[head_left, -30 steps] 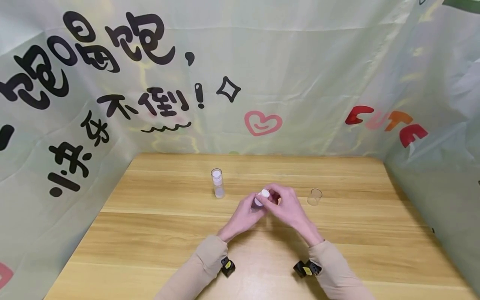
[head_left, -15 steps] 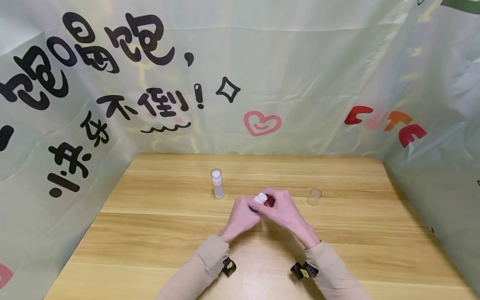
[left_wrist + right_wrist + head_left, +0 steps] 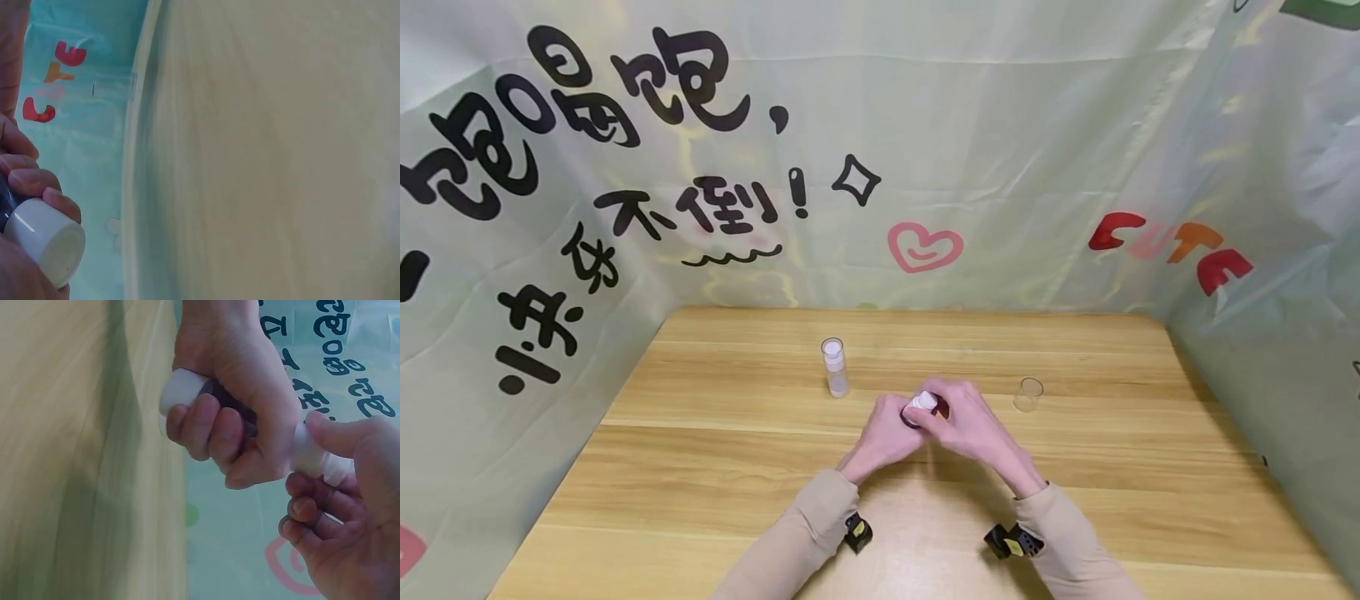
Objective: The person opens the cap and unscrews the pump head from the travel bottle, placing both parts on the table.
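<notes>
Head view: two hands, the left hand (image 3: 883, 435) and the right hand (image 3: 972, 423), together on one bottle (image 3: 922, 402) over the table (image 3: 700, 475).
One spare bottle (image 3: 836, 368) stands upright to the left of the hands and one clear cap (image 3: 1028, 395) sits to their right, both apart from them. Left wrist view: the left hand's fingers are curled round the held bottle, its white base (image 3: 44, 240) sticking out. Right wrist view: the left hand is wrapped round the dark middle; the right thumb and fingers pinch the white top (image 3: 309, 450).
</notes>
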`<move>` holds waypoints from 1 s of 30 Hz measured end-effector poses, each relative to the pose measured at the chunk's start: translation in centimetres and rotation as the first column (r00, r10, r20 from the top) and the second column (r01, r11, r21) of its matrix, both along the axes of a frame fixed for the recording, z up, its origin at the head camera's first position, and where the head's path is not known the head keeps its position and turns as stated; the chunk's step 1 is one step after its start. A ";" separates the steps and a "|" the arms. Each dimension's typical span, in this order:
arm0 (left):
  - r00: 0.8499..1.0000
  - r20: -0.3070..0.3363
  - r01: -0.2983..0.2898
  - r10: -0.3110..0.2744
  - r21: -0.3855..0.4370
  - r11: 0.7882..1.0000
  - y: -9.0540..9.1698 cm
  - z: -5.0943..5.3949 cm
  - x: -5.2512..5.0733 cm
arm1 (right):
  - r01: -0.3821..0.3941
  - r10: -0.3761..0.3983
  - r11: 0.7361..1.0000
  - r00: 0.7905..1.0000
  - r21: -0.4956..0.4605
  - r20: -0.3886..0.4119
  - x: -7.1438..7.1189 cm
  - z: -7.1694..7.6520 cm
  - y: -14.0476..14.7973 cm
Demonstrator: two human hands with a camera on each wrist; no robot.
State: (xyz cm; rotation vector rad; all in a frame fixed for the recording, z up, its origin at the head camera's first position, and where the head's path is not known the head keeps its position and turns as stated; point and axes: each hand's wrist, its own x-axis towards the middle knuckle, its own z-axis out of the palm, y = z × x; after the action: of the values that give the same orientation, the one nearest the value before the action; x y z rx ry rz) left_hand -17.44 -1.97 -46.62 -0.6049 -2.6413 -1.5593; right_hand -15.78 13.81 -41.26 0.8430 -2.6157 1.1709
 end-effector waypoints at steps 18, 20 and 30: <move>0.998 -0.044 0.043 -0.043 0.021 0.999 -0.1 -0.2 0.0 | 0.015 -0.012 0.998 0.998 0.057 -0.065 -0.1 0.3 0.5; 0.999 -0.038 0.030 -0.030 0.003 1.000 0.0 -0.2 0.0 | -0.002 0.005 0.998 0.998 0.056 -0.066 -0.2 0.2 0.5; 0.998 -0.059 0.003 -0.004 -0.013 1.000 -0.1 -0.4 -0.1 | 0.011 -0.010 0.997 1.000 0.076 -0.008 -0.4 -0.1 0.6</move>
State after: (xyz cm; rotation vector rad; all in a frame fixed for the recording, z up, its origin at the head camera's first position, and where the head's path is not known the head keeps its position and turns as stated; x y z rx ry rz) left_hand -17.50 -2.04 -46.98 -0.6459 -2.6114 -1.5019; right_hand -16.13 14.39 -41.33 0.8446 -2.6704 1.0695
